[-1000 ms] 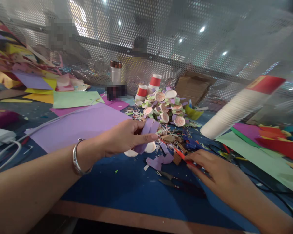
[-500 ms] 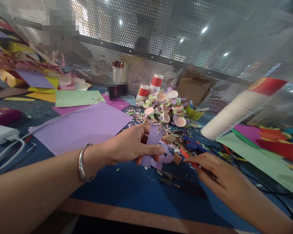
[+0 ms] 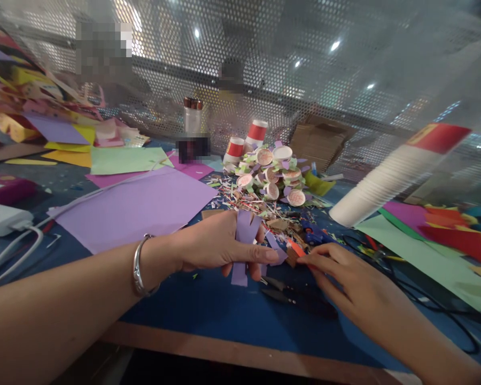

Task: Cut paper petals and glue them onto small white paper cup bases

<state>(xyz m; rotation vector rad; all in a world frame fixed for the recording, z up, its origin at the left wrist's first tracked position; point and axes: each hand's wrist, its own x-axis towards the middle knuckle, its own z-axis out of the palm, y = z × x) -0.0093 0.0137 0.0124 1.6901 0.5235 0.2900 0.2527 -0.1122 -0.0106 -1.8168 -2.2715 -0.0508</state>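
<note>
My left hand (image 3: 220, 246) is closed in a pinch on a purple paper cut-out (image 3: 243, 235) with several strips, held just above the blue table (image 3: 208, 315). A silver bangle (image 3: 139, 264) sits on that wrist. My right hand (image 3: 344, 280) rests low on the table to the right, fingers bent, fingertips touching a small red-orange piece (image 3: 295, 247). Black scissors (image 3: 294, 298) lie on the table just below both hands. Loose purple scraps (image 3: 276, 251) lie between the hands.
A heap of paper discs and cut scraps (image 3: 272, 179) lies behind the hands, with red-and-white paper cups (image 3: 254, 133) beyond. A stack of white cups (image 3: 385, 182) lies tilted at right. A purple sheet (image 3: 136, 206), green sheets, a white charger and cable (image 3: 8, 224) lie left.
My left hand carried the purple cut-out to the right and toward me, turning it upright. My right hand slid left, closer to the left hand.
</note>
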